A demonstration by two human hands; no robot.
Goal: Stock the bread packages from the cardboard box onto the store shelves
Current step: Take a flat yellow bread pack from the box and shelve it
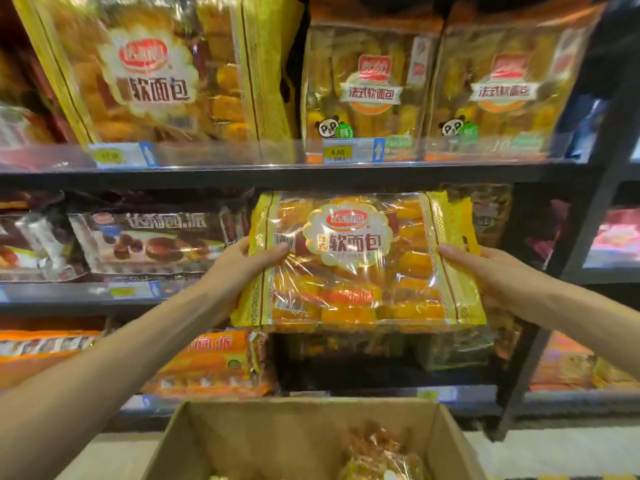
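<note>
A clear bread package [356, 268] with yellow side bands and golden rolls inside is held up flat in front of the middle shelf. My left hand [242, 265] grips its left edge and my right hand [491, 271] grips its right edge. Below, at the bottom of the view, stands the open cardboard box [277, 441], with more wrapped bread [377, 455] lying in its right side. On the top shelf [298, 168] stands a matching yellow-banded package [156, 74], leaning left.
Two orange-labelled bread packs [370, 91] stand at the top right. Brown pie packs [149, 240] fill the middle shelf's left; orange packs [214, 365] lie lower. A black upright post [571, 244] bounds the shelf on the right.
</note>
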